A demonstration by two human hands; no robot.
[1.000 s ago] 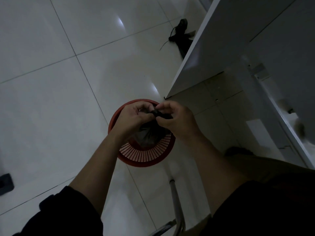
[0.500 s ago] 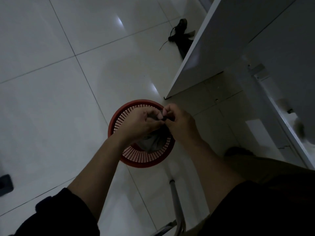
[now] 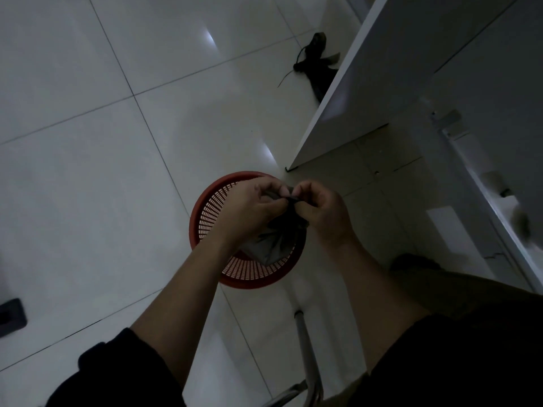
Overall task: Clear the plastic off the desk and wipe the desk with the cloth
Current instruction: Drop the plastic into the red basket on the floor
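Your left hand (image 3: 249, 211) and right hand (image 3: 324, 211) together pinch one dark crumpled plastic bag (image 3: 277, 236) above one round red perforated plastic basket (image 3: 205, 218).

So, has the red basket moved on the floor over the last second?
No. The red basket sits in the same spot beside the floor tile seam and just short of the white desk panel's corner, with both hands above it.

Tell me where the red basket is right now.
In the head view, the red basket stands on the tiled floor at centre frame, under both hands, left of the white desk panel.
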